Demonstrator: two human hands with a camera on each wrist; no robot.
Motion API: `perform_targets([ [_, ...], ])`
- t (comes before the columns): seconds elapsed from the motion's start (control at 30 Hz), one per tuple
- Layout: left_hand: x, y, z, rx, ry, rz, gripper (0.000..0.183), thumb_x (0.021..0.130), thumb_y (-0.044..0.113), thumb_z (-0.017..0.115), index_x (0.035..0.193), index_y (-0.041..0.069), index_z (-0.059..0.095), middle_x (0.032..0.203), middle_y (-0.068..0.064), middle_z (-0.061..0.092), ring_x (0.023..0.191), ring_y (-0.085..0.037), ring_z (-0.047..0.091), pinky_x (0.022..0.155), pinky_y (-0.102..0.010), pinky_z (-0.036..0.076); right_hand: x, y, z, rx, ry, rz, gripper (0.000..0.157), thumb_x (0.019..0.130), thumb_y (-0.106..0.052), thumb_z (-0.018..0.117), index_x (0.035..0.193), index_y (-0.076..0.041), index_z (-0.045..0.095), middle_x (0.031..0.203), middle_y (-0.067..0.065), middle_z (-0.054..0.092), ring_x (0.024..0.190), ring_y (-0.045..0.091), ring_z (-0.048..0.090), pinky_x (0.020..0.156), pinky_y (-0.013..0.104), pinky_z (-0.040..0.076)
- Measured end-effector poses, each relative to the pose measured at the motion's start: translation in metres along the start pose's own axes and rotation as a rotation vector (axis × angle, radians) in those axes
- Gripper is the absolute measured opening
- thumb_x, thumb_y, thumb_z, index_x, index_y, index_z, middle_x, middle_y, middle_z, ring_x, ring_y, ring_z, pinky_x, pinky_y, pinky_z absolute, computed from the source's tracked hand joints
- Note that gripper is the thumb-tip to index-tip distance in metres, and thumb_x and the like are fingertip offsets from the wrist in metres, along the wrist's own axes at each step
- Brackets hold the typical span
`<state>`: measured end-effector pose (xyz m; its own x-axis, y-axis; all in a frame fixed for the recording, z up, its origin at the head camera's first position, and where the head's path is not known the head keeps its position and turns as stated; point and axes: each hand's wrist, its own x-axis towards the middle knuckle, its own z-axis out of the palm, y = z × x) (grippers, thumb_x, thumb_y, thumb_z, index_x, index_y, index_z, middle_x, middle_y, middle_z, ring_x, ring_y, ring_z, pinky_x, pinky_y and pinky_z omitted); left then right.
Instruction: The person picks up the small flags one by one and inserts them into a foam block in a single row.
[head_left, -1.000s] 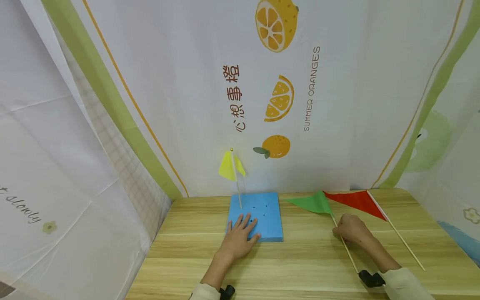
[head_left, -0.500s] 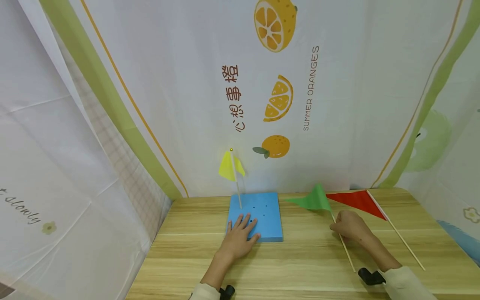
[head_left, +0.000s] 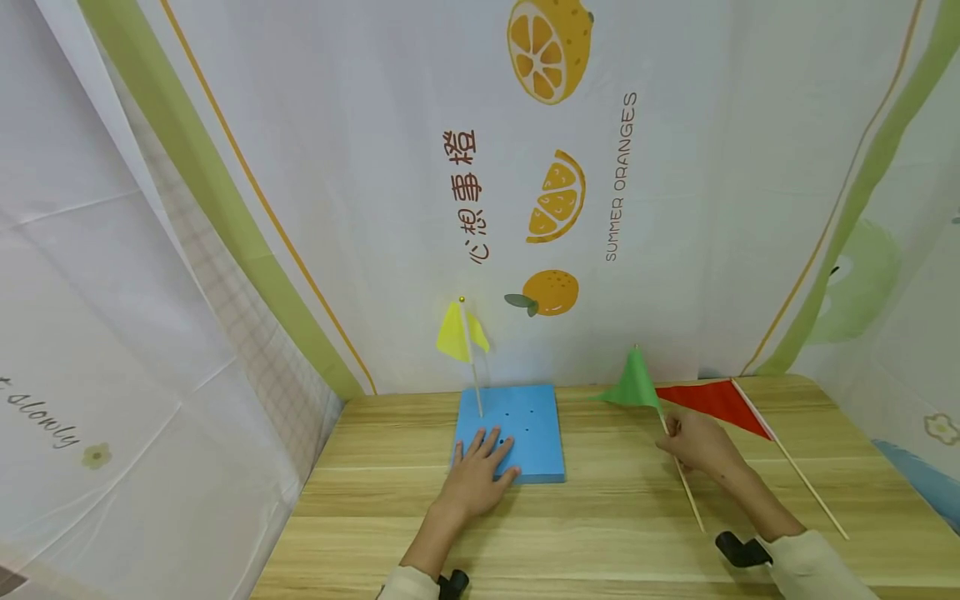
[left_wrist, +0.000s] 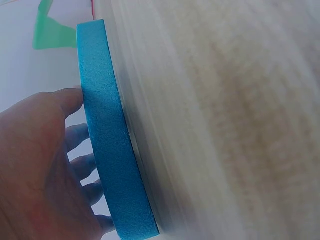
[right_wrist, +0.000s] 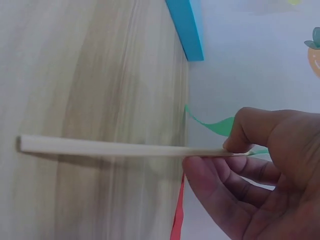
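Beneath left hand (head_left: 476,485), blue block (head_left: 532,446) partly hidden

The place is a cloth-walled booth; whether in a home or a workplace cannot be told. A wood-grain table (head_left: 592,533) stands inside. Behind the table hangs a pale sheet (head_left: 360,167) printed with oranges (head_left: 557,292) and "SUMMER ORANGES" (head_left: 622,177); more printed cloth (head_left: 97,292) hangs left and right of the table.
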<state>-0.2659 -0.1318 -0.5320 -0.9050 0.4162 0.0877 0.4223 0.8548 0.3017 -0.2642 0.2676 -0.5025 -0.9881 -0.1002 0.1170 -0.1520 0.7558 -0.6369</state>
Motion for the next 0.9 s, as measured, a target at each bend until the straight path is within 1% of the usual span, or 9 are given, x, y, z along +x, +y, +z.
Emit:
perform_targets([
  [0.17, 0.0, 0.0, -0.001, 0.005, -0.006, -0.001, 0.063, 0.11, 0.051, 0.054, 0.164, 0.019, 0.046, 0.175, -0.01, 0.033, 0.163, -0.04, 0.026, 0.13, -0.071, 0.019, 0.001, -0.007, -0.004, 0.014, 0.022, -0.013, 0.021, 0.093, -0.007, 0.066, 0.078, -0.008, 0.051, 0.058, 0.002, 0.055, 0.049, 0.016, 0.063, 0.048, 0.027, 0.052],
  [0.27, 0.001, 0.0, -0.002, 0.007, -0.006, 0.003, 0.063, 0.11, 0.051, 0.054, 0.164, 0.018, 0.046, 0.175, -0.011, 0.033, 0.163, -0.041, 0.027, 0.129, -0.071, 0.02, 0.0, -0.011, -0.005, 0.023, 0.037, -0.022, 0.018, 0.093, -0.007, 0.065, 0.081, -0.007, 0.053, 0.063, 0.003, 0.055, 0.051, 0.016, 0.065, 0.049, 0.026, 0.056],
  [0.33, 0.001, 0.0, -0.003, 0.005, -0.008, 0.005, 0.063, 0.11, 0.05, 0.054, 0.163, 0.017, 0.047, 0.175, -0.012, 0.033, 0.163, -0.041, 0.027, 0.129, -0.072, 0.02, 0.0, -0.013, -0.006, 0.02, 0.05, -0.024, 0.016, 0.092, -0.007, 0.065, 0.082, -0.007, 0.054, 0.064, 0.003, 0.055, 0.052, 0.015, 0.065, 0.05, 0.025, 0.057],
  [0.6, 0.0, 0.001, -0.003, 0.001, -0.001, 0.01, 0.063, 0.11, 0.05, 0.055, 0.163, 0.017, 0.047, 0.174, -0.012, 0.035, 0.162, -0.041, 0.028, 0.129, -0.071, 0.02, 0.001, -0.019, -0.008, -0.023, 0.091, -0.063, 0.012, 0.093, -0.006, 0.065, 0.085, -0.008, 0.057, 0.065, 0.001, 0.056, 0.051, 0.013, 0.06, 0.048, 0.025, 0.044],
  [0.73, 0.0, 0.0, -0.002, 0.001, 0.007, 0.021, 0.062, 0.11, 0.049, 0.055, 0.163, 0.016, 0.047, 0.174, -0.013, 0.035, 0.162, -0.043, 0.028, 0.128, -0.073, 0.021, 0.002, -0.022, -0.01, -0.022, 0.091, -0.057, 0.012, 0.095, -0.008, 0.066, 0.086, -0.007, 0.06, 0.068, 0.001, 0.058, 0.053, 0.013, 0.061, 0.048, 0.026, 0.045],
  [0.9, -0.001, 0.0, -0.002, 0.002, 0.006, 0.023, 0.063, 0.111, 0.05, 0.054, 0.163, 0.017, 0.047, 0.174, -0.013, 0.035, 0.162, -0.043, 0.028, 0.128, -0.073, 0.021, 0.004, -0.027, -0.011, -0.015, 0.101, -0.043, 0.007, 0.094, -0.008, 0.067, 0.089, -0.005, 0.063, 0.071, 0.002, 0.061, 0.054, 0.013, 0.062, 0.047, 0.026, 0.045],
])
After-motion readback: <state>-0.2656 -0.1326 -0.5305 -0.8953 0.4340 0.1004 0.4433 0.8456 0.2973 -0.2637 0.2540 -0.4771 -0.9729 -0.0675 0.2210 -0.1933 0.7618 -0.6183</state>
